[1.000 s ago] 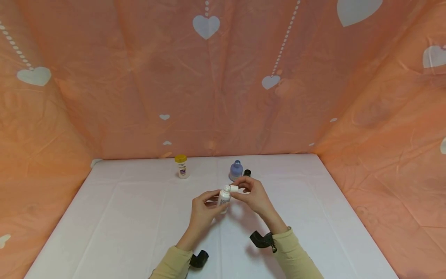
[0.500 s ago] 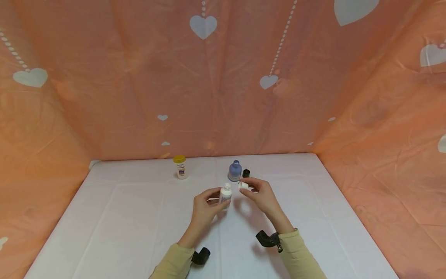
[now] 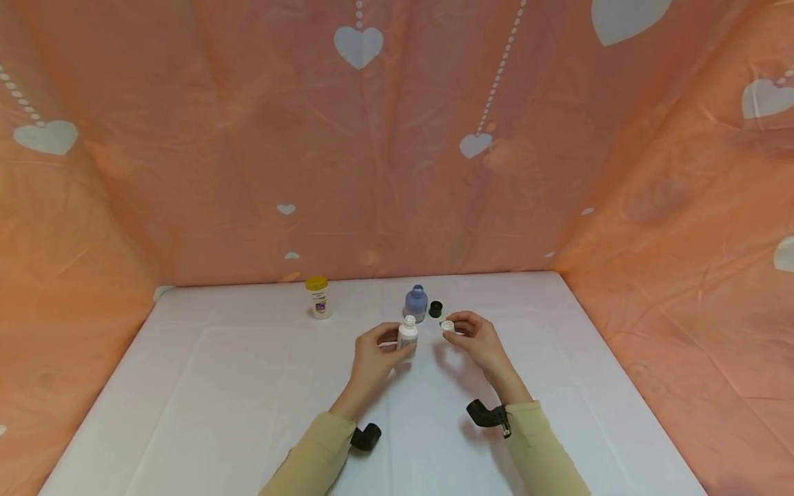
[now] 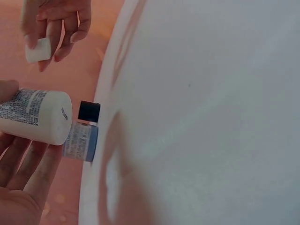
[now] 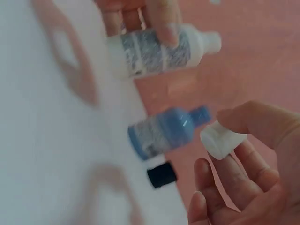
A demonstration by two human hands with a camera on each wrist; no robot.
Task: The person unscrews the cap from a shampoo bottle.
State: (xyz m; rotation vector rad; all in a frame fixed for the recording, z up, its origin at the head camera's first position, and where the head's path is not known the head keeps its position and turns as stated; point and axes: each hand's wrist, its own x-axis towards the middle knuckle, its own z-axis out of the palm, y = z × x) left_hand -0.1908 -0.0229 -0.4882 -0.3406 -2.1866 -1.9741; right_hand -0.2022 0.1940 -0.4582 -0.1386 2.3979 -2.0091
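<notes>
A small white bottle (image 3: 407, 335) with a printed label and a bare neck is held upright above the table by my left hand (image 3: 374, 355). In the right wrist view the thumb lies across the label of that white bottle (image 5: 157, 52). My right hand (image 3: 480, 344), apart from the bottle on its right, pinches a white cap (image 5: 222, 139) between thumb and fingers. The hollow side of the white cap (image 3: 448, 326) faces up in the head view. Just behind the hands stand an uncapped blue bottle (image 3: 416, 303) and a black cap (image 3: 436, 308).
A white bottle with a yellow lid (image 3: 319, 297) stands near the back edge, left of the hands. White cloth covers the table (image 3: 248, 399). Orange sheeting with white hearts (image 3: 397, 172) rises behind and at both sides.
The white cap has come away from beside the bottle's neck and moved right in my right hand, turning its hollow side upward. My left hand has shifted the bottle slightly forward.
</notes>
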